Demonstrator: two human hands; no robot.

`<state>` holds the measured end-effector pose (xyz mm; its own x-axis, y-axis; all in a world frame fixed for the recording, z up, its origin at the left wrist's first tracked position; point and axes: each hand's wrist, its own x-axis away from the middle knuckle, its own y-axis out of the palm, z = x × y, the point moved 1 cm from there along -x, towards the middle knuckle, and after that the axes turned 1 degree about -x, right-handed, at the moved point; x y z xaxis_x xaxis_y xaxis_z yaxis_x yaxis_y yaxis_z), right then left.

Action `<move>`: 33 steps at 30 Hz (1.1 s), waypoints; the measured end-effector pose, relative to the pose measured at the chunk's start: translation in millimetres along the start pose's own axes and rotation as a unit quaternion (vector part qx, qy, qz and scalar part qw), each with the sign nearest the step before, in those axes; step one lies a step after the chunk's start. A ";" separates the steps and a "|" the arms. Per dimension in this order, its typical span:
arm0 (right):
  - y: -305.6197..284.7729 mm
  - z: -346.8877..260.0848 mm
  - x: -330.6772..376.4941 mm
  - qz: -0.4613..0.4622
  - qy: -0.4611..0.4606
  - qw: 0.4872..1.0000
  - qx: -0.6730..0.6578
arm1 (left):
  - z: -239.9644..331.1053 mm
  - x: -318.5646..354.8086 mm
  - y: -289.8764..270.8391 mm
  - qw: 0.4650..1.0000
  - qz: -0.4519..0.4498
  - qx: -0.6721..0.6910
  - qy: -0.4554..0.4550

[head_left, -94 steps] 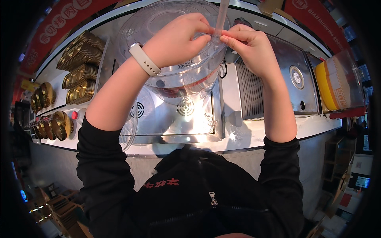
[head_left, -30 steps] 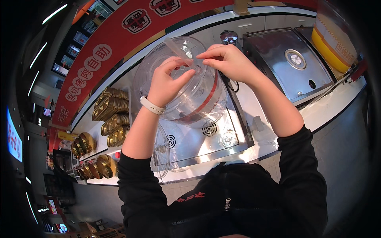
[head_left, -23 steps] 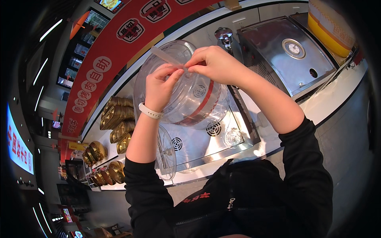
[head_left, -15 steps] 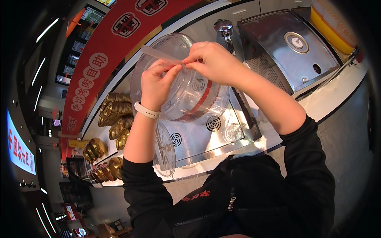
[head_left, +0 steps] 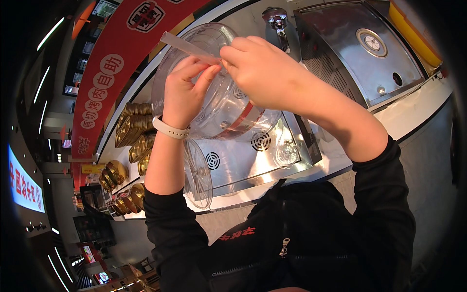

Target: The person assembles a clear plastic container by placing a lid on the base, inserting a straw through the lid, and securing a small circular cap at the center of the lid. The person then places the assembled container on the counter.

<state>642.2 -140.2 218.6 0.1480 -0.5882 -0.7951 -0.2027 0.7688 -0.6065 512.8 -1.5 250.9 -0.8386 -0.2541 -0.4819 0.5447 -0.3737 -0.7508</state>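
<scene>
My left hand point(head_left: 184, 92), with a pale band on its wrist, pinches the lower end of a frosted plastic strip point(head_left: 182, 45) between thumb and forefinger. The strip sticks out up and to the left. My right hand point(head_left: 265, 70) meets it at that same end with fingers curled in, and its fingertips are hidden behind its own knuckles. Just beyond and below both hands is a large clear plastic container point(head_left: 214, 117) with a red band. A round clear lid point(head_left: 198, 182) leans beside my left forearm.
The metal counter panel point(head_left: 233, 170) has round slotted vents and carries a small clear object point(head_left: 287, 153). Stacked gold-coloured containers point(head_left: 132, 121) line the left. A metal pitcher-like vessel point(head_left: 279, 29) and a steel machine point(head_left: 350, 53) stand at the far right.
My right hand has rolled over so that its knuckles now hide its fingertips. The view has shifted slightly, and the strip appears higher and farther left. My left hand keeps its pinch.
</scene>
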 end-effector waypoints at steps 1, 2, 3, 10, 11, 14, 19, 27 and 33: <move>0.3 -0.2 0.1 -0.004 0.000 1.000 0.006 | 1.1 0.3 -0.5 1.000 -0.001 -0.014 0.007; 0.7 -0.7 0.4 -0.003 -0.009 1.000 0.019 | 1.7 0.2 -0.4 1.000 -0.004 -0.018 0.009; 1.0 -0.9 0.8 0.000 -0.003 1.000 0.026 | 2.2 -0.1 -0.1 1.000 -0.005 -0.022 0.017; 2.7 -3.3 9.6 0.011 0.021 0.999 0.028 | 2.9 -0.8 3.8 0.996 0.010 -0.039 0.075; 2.8 -3.2 12.6 0.005 0.031 0.999 0.020 | 3.4 -0.5 3.8 0.996 0.009 -0.043 0.073; 4.4 1.3 22.7 -0.020 0.073 0.996 -0.055 | 6.1 1.6 3.4 0.996 -0.003 -0.070 0.053; 10.7 4.2 54.4 0.038 0.166 0.979 -0.110 | 9.1 5.6 4.2 0.998 0.004 -0.039 0.043; 15.6 -6.5 127.9 0.031 0.352 0.907 -0.228 | -0.9 4.1 4.0 0.970 0.011 0.225 -0.090; 3.4 -13.4 165.8 0.011 0.395 0.890 -0.229 | 2.8 -8.7 -9.6 0.976 -0.081 0.163 -0.122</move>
<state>653.1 -238.4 84.8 -0.5505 -0.7066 -0.4446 -0.5972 0.7055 -0.3816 514.9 1.8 263.6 -0.9086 -0.3569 -0.2172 0.4121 -0.6807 -0.6057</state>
